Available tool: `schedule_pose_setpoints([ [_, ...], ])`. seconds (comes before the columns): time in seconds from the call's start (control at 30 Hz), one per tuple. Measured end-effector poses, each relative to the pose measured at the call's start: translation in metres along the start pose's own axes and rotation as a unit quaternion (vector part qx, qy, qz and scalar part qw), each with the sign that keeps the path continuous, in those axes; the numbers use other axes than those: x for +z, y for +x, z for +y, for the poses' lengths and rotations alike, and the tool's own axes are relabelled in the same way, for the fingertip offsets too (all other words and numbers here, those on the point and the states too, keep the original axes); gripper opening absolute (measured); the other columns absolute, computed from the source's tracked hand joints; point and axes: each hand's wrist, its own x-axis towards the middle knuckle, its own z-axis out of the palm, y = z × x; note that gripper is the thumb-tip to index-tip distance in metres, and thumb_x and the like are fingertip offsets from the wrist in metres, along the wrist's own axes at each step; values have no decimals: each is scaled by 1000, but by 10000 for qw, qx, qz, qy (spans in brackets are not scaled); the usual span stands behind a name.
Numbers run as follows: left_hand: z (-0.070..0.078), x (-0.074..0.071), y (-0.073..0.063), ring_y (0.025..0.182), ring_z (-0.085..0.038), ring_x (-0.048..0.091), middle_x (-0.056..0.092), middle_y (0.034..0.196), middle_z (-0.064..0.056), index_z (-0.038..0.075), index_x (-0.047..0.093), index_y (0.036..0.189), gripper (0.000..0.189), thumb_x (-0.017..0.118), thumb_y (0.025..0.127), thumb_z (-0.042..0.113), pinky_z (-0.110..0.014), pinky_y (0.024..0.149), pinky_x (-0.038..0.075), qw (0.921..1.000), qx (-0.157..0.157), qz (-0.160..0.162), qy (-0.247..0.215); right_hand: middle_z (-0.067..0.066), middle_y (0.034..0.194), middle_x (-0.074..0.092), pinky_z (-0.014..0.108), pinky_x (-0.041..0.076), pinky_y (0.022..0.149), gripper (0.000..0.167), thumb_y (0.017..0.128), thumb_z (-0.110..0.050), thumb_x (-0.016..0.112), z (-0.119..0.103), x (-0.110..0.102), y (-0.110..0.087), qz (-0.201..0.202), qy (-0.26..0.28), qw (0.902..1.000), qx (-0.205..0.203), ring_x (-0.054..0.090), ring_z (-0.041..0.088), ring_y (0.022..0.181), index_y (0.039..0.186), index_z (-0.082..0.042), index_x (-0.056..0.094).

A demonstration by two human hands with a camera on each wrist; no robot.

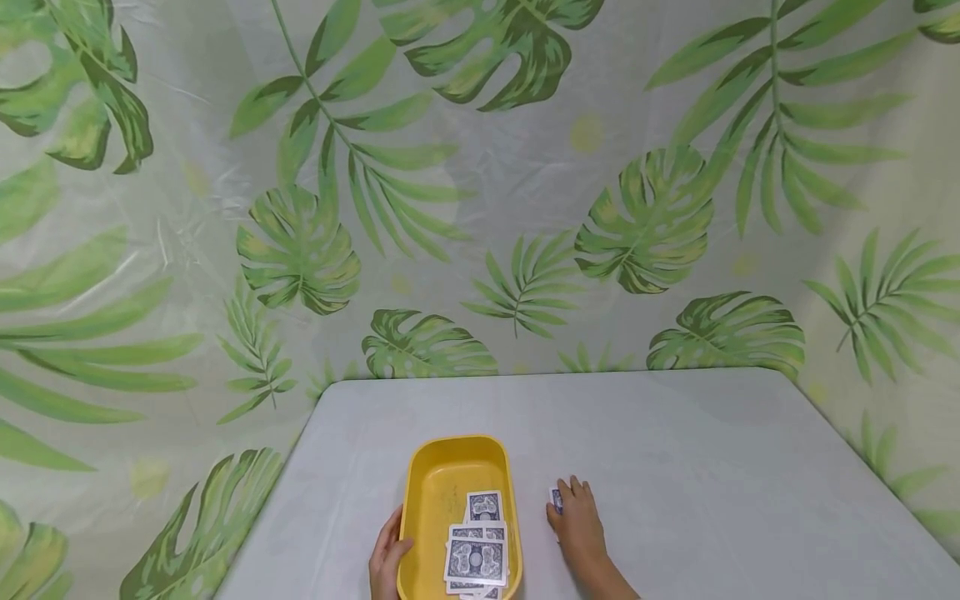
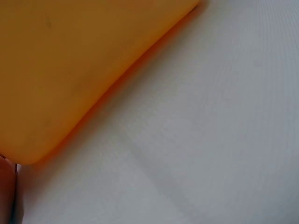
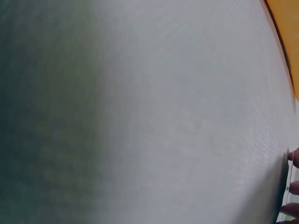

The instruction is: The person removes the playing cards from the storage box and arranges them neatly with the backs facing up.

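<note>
A yellow plastic tray [image 1: 435,457] stands on the table, with several blue-backed playing cards [image 1: 477,560] loosely overlapping at its near right end. My left hand [image 1: 386,562] grips its left side, thumb over the rim. In the left wrist view, the tray's outer wall [image 2: 70,70] fills the upper left corner. To the right of the tray, my right hand [image 1: 581,527] holds a playing card [image 1: 556,500], mostly hidden under the hand. The right wrist view shows fingers [image 3: 294,187] along that card's edge, which is tilted up from the table.
A white cloth covers the table [image 1: 712,467], which stretches away behind the tray and to the right. A leaf-patterned curtain [image 1: 525,183] hangs along the table's far edge and both sides.
</note>
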Motion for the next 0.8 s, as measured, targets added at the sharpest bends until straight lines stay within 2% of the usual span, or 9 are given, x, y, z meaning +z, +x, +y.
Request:
schedule_pose_setpoints([
  [0.13,0,0,-1,109,6,44,24,148,-19,1,29,140,58,45,86,8,-8,82,39,10000,29,35,27,29,124,51,50,39,97,45,80,-23,66,0,-1,-3,-64,-124,9998,-116,46,45,116,114,5,58],
  [0.4,2,2,0,125,-11,38,24,149,-17,2,28,141,57,45,87,10,-9,85,39,10000,-13,38,-83,24,137,41,59,24,104,54,87,-36,55,-7,-17,-6,-814,-672,9944,27,36,40,127,128,-1,48],
  [0.5,2,3,0,125,-9,38,24,149,-16,2,28,142,57,45,88,11,-9,86,39,9999,21,29,-123,25,137,40,60,21,105,55,87,-37,54,-10,-24,-4,-919,-654,9936,63,33,41,128,128,0,48],
  [0.67,1,2,0,116,2,42,24,148,-17,2,29,141,57,46,87,10,-8,85,39,9999,58,35,-143,26,136,41,58,20,106,53,85,-32,57,-20,-32,-2,-671,-373,9970,-59,34,40,128,125,2,50],
  [0.8,0,2,0,119,-3,42,25,148,-17,3,29,141,56,46,88,11,-11,87,40,9999,-12,68,-106,22,133,46,56,25,104,49,83,-30,60,-37,-39,-1,-201,-311,9987,-356,40,37,125,122,0,53],
])
